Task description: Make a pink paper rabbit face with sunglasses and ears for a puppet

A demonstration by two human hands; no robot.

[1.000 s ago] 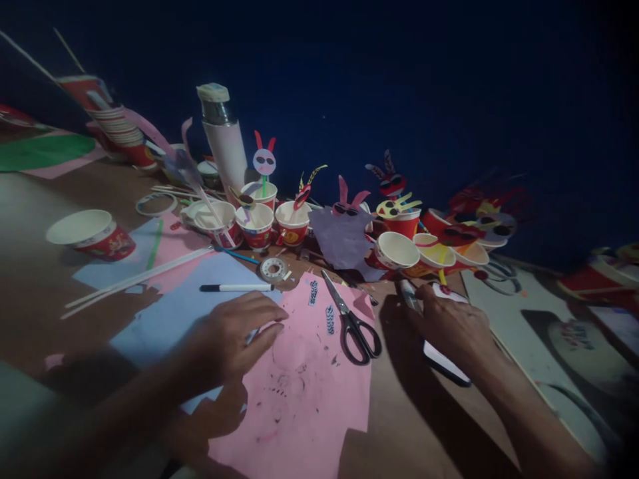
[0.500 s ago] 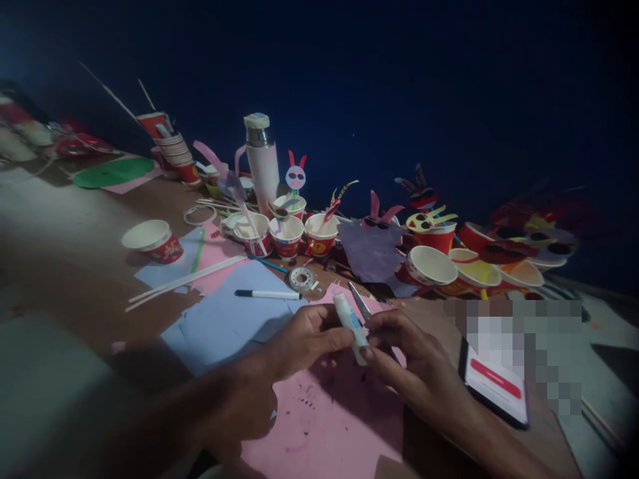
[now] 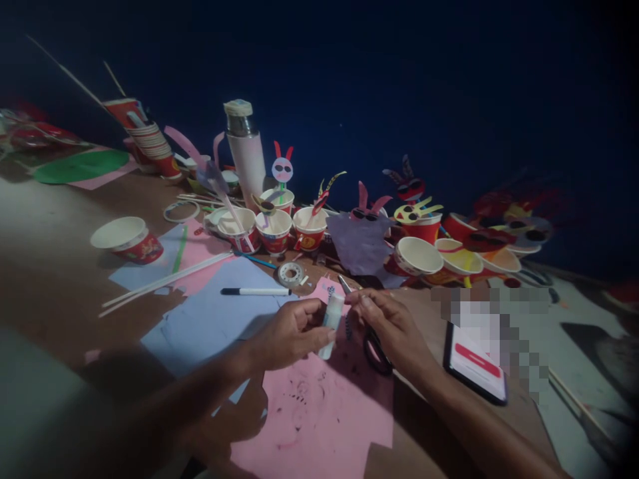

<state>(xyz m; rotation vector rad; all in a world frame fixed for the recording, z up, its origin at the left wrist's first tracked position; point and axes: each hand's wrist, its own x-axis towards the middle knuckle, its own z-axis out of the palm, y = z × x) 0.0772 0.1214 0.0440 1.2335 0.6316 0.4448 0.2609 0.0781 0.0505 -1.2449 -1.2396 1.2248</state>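
My left hand (image 3: 294,336) is closed around a glue stick (image 3: 330,327), a pale translucent tube tilted with its top toward my right hand. The fingers of my right hand (image 3: 392,326) are pinched together just right of the tube's top; whatever is in them is too small to make out. Beneath that hand lie scissors (image 3: 378,354) with dark handles, their blade tip pointing away. Small black-and-white patterned bits (image 3: 348,326) show between the hands. Under both hands is a pink paper sheet (image 3: 324,412) with dark marks.
Blue paper (image 3: 200,332) lies left, with a marker (image 3: 256,292) and a tape roll (image 3: 290,273) near it. Behind stand paper cups (image 3: 274,231) with rabbit-faced cutouts (image 3: 282,169) and a tall flask (image 3: 245,156). A phone (image 3: 476,364) lies at right, white sticks (image 3: 164,283) at left.
The glue stick now leans the other way in my left hand. My right hand has come off its lower end and moved up near its top. The view has shifted slightly right.
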